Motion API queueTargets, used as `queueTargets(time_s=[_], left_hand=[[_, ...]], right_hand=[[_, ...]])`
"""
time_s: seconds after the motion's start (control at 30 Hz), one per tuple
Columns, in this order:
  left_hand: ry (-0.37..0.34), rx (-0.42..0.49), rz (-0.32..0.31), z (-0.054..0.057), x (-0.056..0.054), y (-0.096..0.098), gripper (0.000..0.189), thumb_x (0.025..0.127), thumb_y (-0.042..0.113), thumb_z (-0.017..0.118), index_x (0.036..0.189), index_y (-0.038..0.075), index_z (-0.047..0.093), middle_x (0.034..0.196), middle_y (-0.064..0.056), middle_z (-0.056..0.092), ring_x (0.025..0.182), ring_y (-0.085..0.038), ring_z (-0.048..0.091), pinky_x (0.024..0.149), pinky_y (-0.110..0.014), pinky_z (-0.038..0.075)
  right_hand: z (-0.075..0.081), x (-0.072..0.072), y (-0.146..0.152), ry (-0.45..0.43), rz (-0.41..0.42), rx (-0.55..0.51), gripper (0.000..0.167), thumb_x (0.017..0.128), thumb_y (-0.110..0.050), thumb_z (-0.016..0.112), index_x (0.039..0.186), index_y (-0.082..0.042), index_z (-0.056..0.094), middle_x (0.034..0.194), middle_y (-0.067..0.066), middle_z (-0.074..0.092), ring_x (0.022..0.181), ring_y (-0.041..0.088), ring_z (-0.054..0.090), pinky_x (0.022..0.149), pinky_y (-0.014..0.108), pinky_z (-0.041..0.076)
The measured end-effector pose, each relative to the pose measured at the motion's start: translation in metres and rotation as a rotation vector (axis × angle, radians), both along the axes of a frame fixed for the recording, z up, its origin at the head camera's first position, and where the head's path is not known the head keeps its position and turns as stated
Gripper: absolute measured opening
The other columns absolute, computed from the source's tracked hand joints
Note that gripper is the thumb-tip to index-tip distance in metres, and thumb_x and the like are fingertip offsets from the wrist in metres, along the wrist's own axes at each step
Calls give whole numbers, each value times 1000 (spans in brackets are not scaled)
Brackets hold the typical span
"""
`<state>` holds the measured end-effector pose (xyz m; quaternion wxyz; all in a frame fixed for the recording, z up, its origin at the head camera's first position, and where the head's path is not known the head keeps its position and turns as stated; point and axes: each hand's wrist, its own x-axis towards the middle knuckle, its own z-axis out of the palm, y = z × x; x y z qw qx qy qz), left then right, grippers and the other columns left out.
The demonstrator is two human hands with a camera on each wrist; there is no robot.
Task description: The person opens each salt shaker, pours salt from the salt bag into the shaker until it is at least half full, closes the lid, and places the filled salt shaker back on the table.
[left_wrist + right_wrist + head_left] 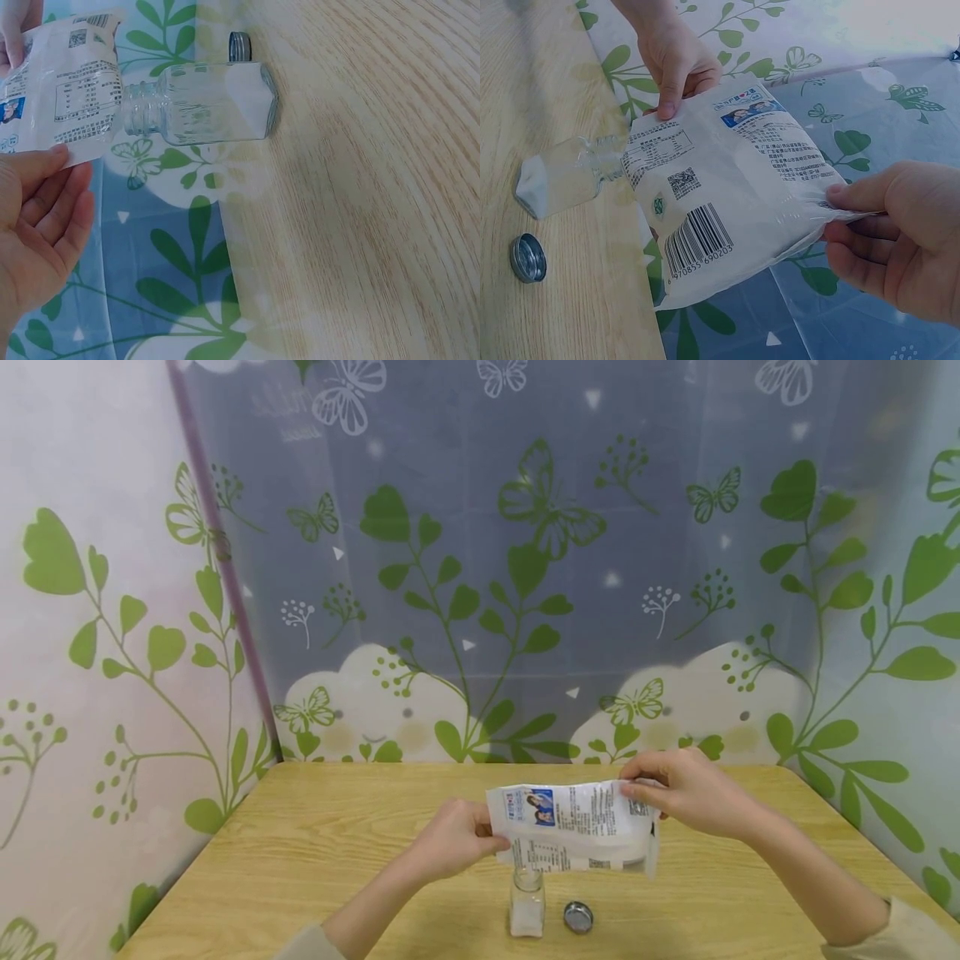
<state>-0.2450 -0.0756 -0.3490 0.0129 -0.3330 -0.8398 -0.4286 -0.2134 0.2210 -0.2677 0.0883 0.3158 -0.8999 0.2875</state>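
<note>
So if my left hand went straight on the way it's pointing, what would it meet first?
The white packet, whose edge your left hand pinches; beyond it, roughly in line in the head view, your right hand, though depth there is unclear.

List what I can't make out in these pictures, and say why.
- Bag: far face hidden in all three views, turned away from each camera.
- Its fine print: too small and blurred to read in the head view.
- Jar: mouth hidden behind the bag's edge in the right wrist view.
- Lid: partly hidden behind the jar in the left wrist view.
</note>
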Motion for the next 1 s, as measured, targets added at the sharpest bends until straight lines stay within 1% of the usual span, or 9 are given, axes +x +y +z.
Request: queueTargets(time_s=[0.2, 0.3, 0.37, 0.6, 1.0], left_hand=[[-7, 0, 3, 0, 0, 0, 15, 77, -1, 69, 91, -4, 70, 80, -11, 70, 67, -24, 66, 57, -20, 50], [-6, -2, 6, 0, 1, 0, 15, 77, 0, 69, 91, -4, 70, 79, -11, 70, 67, -24, 66, 57, -20, 50], [-6, -5, 8, 0, 0, 0, 15, 77, 0, 69, 91, -4, 70, 79, -10, 70, 67, -23, 66, 57, -20, 50], [-6, -17, 15, 0, 0, 0, 15, 77, 0, 69, 92, -3, 70, 80, -10, 70, 64, -12, 63, 58, -21, 50], [-6, -19, 18, 0, 0, 1, 15, 78, 2, 70, 92, -2, 70, 80, -8, 70, 64, -10, 63, 57, -21, 50]], right_hand=[[0, 0, 0, 8, -2, 4, 12, 90, -18, 61, 93, -8, 66, 84, 0, 65, 56, 4, 54, 48, 25, 49], [0, 0, 0, 4, -5, 2, 12, 90, -18, 61, 94, -7, 66, 84, 0, 65, 57, 4, 54, 48, 25, 50], [0, 0, 0, 2, -6, 1, 12, 90, -18, 61, 94, -7, 66, 85, 0, 65, 57, 4, 54, 48, 26, 50], [0, 0, 0, 11, 3, 3, 12, 90, -18, 61, 94, -8, 66, 85, 1, 66, 57, 4, 54, 48, 25, 49], [0, 0, 1, 16, 7, 1, 11, 90, -17, 61, 93, -8, 67, 84, 0, 66, 55, 5, 54, 48, 25, 49]])
